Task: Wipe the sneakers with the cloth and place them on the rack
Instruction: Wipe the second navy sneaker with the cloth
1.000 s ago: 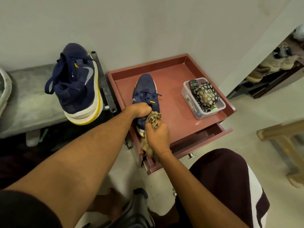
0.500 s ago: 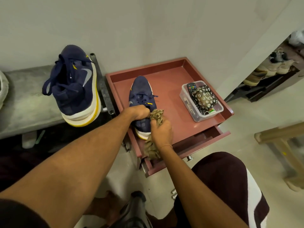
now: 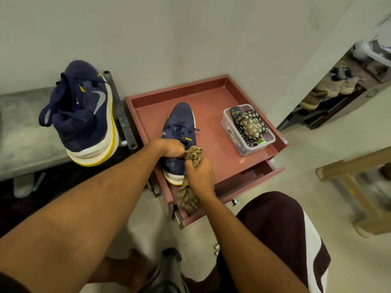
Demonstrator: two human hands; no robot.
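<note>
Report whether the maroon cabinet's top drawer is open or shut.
Open: the maroon drawer juts forward past the tray-like top, its dark inside showing.

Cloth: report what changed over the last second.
The right hand, gripping the cloth, edged slightly toward the toe of the sneaker, baring more heel. The left hand kept holding that sneaker; the second sneaker and plastic box stayed put.

Black short sleeve, maroon shorts with white side panel, thin thread around the right wrist
</note>
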